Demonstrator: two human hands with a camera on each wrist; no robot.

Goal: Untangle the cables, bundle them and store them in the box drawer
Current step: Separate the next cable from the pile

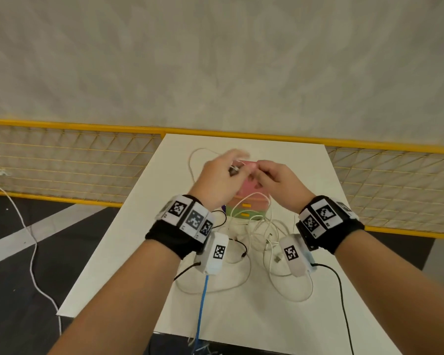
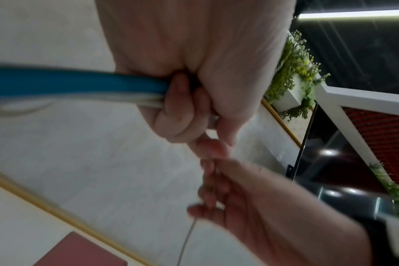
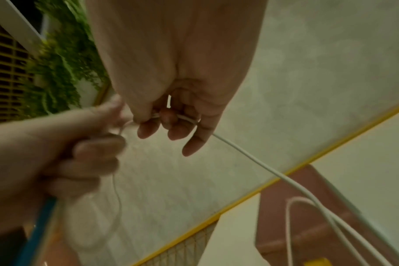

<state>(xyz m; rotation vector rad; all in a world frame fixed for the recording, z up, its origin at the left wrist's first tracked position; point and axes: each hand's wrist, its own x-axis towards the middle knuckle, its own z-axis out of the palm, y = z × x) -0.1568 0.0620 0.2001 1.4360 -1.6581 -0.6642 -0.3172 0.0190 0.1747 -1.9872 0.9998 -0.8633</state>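
Both hands are raised above a small drawer box point(image 1: 245, 188) with a pink top and orange and green drawers. My left hand point(image 1: 231, 167) is curled round gathered strands of a white cable point(image 2: 148, 102), thumb pressed on them. Close beside it, my right hand point(image 1: 264, 172) pinches the same white cable point(image 3: 262, 167), which runs down over the box point(image 3: 271, 225). In the wrist views the left hand point(image 2: 189, 111) and right hand point(image 3: 171, 122) nearly touch. More white cables point(image 1: 264, 234) lie tangled on the white table point(image 1: 305, 175) in front of the box, with a black cable point(image 1: 241, 245) among them.
A loop of white cable point(image 1: 194, 160) lies behind the left hand. A yellow mesh fence point(image 1: 62, 162) runs behind the table. Another white cable point(image 1: 23, 226) trails over the dark floor at the left. A blue lead point(image 1: 203, 290) hangs from the left wrist unit.
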